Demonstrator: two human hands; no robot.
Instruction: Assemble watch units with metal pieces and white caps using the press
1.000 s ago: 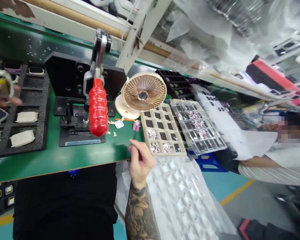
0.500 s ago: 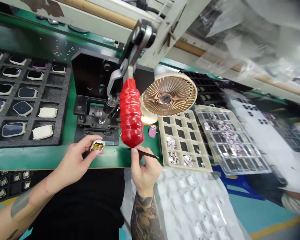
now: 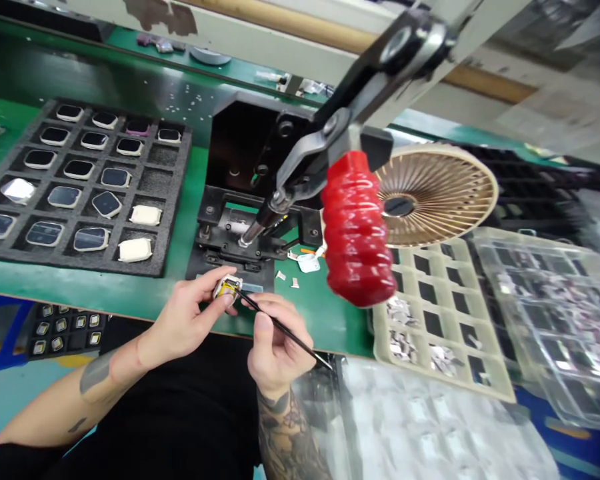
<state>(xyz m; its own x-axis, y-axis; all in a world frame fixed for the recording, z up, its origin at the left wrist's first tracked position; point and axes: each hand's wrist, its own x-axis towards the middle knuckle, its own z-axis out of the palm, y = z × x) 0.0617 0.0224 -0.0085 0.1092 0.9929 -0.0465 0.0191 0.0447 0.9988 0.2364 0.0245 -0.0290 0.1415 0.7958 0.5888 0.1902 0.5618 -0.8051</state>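
My left hand (image 3: 185,317) pinches a small watch case (image 3: 227,285) between thumb and fingers. The case's open side faces up and shows yellow and dark parts inside. In my right hand (image 3: 280,340) are slim black tweezers (image 3: 293,337), gripped like a pen. Their tip reaches the inside of the watch case; whether it grips a part there, I cannot tell. Both hands are at the front edge of the green bench (image 3: 180,297), just before a black hand press (image 3: 240,253).
The press's red handle (image 3: 359,230) hangs above and right of my right hand. A grey foam tray (image 3: 153,263) of watches lies left. To the right are a fan (image 3: 440,193), a cream compartment box (image 3: 500,383) of small parts and a clear box (image 3: 545,347).
The tweezers have moved left from beside the red handle, and their tip is now in the watch case. The view has swung left. My left hand still holds the case.
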